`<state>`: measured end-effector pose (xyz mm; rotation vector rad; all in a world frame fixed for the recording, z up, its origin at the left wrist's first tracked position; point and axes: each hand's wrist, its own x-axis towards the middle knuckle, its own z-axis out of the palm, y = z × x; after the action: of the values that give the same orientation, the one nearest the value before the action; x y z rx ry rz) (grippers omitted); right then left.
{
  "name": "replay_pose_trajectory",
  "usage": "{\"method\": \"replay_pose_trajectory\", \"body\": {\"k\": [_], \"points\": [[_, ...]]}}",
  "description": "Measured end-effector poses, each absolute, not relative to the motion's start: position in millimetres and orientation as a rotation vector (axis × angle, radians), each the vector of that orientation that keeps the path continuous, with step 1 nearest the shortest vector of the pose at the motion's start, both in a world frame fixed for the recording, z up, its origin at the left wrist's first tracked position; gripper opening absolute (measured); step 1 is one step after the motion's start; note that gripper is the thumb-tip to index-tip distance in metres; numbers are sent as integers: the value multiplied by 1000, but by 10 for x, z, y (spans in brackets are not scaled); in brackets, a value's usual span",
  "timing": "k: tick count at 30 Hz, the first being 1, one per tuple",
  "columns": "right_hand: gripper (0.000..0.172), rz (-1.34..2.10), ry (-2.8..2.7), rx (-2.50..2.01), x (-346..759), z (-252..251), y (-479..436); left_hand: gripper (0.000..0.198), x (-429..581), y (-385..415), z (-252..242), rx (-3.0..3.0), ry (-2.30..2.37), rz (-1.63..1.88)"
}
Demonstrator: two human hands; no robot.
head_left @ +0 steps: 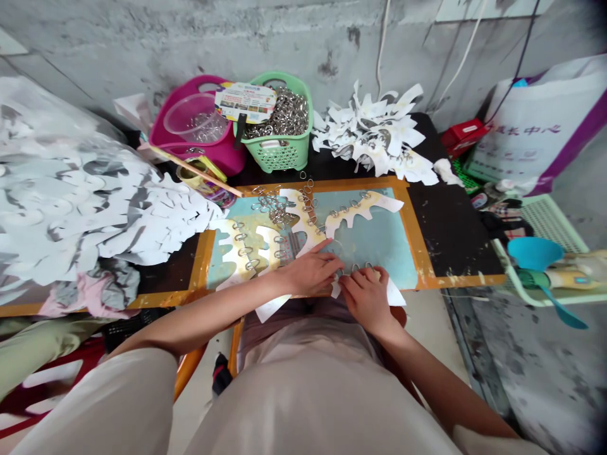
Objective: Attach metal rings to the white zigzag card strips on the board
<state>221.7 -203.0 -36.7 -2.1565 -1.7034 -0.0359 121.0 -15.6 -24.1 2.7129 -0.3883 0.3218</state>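
- Head view, centre: the left hand lies across a scalloped paper strip. Its fingers are extended and slightly apart, pressing flat rather than clamping.
- Head view, lower centre: the right hand sits at the near edge of the work. Its fingers are curled together at a small metal ring; whether they clamp it cannot be told.
- Work surface, centre: the strips lie on a teal mat within an orange-edged board. They are thin white paper with yellowish patches, and rings run along their toothed edges.
- Risk: the smooth mat offers little friction, so uneven hand pressure may skew a strip.
- Risk: the loose ring cluster sits near the upper-left board edge; a sleeve or strip catching it could scatter rings.
- Risk: thin paper teeth may tear if a ring is forced.
- Upper centre: a green plastic basket holds bright rings, beside a magenta tub.
- Upper right of centre: cut white paper offcuts form a jagged heap.
- Left of frame: a large stack of cut paper overhangs the board's left side.
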Motion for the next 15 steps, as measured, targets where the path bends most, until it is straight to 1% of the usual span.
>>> {"method": "replay_pose_trajectory", "body": {"k": [4, 9, 11, 14, 15], "points": [[16, -122, -1699, -2219, 2196, -398, -2012, 24, 1196, -153, -202, 2760, -393, 297], [17, -72, -1644, -2216, 2204, -373, -2030, 9, 1185, -201, -201, 2865, -423, 329], [12, -29, -1636, -2190, 2208, -345, -2046, 10, 1187, -225, -227, 2917, -444, 345], [18, 7, -1610, -2180, 2205, -320, -2058, 11, 1191, -249, -255, 2964, -456, 349], [17, 11, -1605, -2186, 2203, -321, -2059, 12, 1190, -253, -256, 2968, -456, 349]]}}
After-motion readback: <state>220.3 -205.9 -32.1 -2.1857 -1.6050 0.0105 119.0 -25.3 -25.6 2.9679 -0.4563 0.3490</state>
